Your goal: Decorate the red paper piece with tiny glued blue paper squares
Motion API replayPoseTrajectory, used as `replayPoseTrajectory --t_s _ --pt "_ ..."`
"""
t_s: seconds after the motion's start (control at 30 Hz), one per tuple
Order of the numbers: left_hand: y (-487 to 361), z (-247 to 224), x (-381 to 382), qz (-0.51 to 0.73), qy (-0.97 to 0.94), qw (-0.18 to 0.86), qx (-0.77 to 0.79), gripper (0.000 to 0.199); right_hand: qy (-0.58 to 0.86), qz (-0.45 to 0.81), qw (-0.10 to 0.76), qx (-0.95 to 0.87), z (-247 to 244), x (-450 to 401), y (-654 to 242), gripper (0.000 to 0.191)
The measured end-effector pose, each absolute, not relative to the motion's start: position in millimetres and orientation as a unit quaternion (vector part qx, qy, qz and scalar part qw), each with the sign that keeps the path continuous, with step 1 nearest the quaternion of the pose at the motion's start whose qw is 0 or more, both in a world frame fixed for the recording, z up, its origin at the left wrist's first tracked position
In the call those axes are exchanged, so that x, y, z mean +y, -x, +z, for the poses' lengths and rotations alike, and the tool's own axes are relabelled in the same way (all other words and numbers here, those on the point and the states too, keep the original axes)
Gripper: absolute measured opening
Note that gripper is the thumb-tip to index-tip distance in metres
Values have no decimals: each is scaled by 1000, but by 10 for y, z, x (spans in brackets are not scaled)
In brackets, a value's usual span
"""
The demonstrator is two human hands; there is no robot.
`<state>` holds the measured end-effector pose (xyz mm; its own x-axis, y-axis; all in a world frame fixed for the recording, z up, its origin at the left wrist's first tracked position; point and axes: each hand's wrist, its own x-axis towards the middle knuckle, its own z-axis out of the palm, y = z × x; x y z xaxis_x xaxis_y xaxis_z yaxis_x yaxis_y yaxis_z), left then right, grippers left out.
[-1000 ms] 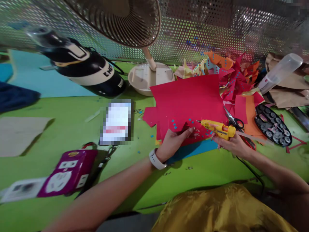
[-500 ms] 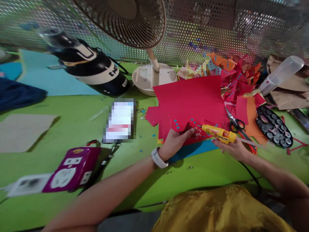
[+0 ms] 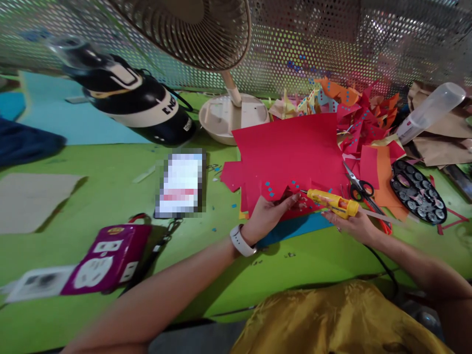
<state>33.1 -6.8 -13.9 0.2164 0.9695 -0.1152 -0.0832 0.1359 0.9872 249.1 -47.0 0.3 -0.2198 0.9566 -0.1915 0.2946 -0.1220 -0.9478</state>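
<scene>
My right hand (image 3: 348,223) is wrapped round a yellow hot glue gun (image 3: 330,200), with a clear glue stick (image 3: 379,216) poking out of its back. The gun's nozzle points left, close to the fingertips of my left hand (image 3: 275,211). That hand pinches a small red paper piece (image 3: 271,189) with blue diamond dots; its lower part is hidden by the fingers. Beneath both hands lie large red paper sheets (image 3: 287,147) and a blue sheet (image 3: 295,230).
Scissors (image 3: 356,183) and a black paint palette (image 3: 418,192) lie to the right. Cut paper pieces (image 3: 359,115) pile up behind. A fan (image 3: 236,115), a black bottle (image 3: 147,105), a phone (image 3: 180,184) and a purple pouch (image 3: 106,258) stand or lie leftward.
The view has shifted very slightly, so things on the left sit a little further left. Both hands keep nearly the same pose, with the glue gun's nozzle still near the left fingertips.
</scene>
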Motion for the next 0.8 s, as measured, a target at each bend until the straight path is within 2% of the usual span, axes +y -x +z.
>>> replayPoseTrajectory --t_s 0.37,0.8 --pt "-333 -155 -64 438 -497 596 453 31 544 518 325 -575 -25 -467 -2477 25" --pt "-328 -121 -75 434 -498 602 449 18 550 531 311 -564 3 -487 -2485 21"
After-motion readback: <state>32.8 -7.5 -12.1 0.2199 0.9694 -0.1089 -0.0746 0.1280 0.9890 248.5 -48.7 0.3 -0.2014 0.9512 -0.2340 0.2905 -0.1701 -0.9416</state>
